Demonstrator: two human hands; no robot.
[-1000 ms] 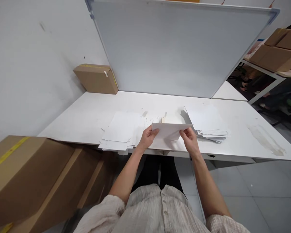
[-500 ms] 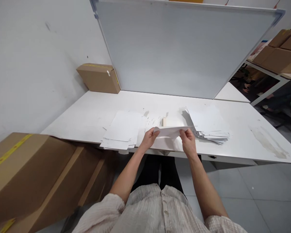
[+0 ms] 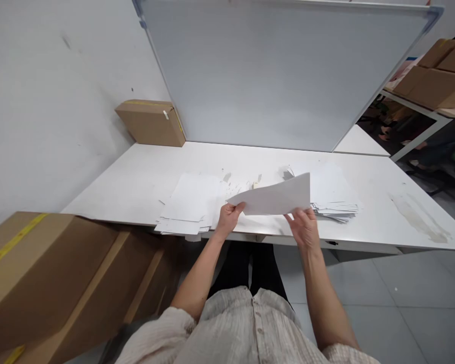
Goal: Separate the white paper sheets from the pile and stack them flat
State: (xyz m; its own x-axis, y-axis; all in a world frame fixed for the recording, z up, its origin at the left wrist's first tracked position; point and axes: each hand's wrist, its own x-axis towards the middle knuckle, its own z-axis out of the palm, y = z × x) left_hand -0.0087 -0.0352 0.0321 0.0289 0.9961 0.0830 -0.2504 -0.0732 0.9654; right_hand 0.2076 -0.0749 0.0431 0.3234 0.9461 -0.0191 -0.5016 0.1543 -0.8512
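A white sheet of paper [image 3: 275,197] is held up tilted above the table's front edge; whether it is one sheet or more I cannot tell. My left hand [image 3: 229,218] pinches its left end between thumb and fingers. At the lower right edge, my right hand [image 3: 304,225] grips it, fingers partly behind the paper. To the left lies a flat stack of white paper [image 3: 189,197] with uneven edges. A thicker, messier paper pile [image 3: 331,189] sits to the right, partly covered by the held sheet. Just behind the sheet, a small cream-coloured block [image 3: 255,185] shows its top.
The white table [image 3: 129,182] has grey smudges on its surface. A whiteboard [image 3: 265,76] stands along its back, beside a cardboard box [image 3: 151,124]. Larger cardboard boxes [image 3: 53,263] stand at the lower left. More boxes [image 3: 436,83] rest on another table at the right.
The sheet was nearly edge-on and low; now its face is turned up and it stands higher, its right end raised. My right hand has shifted slightly right and down.
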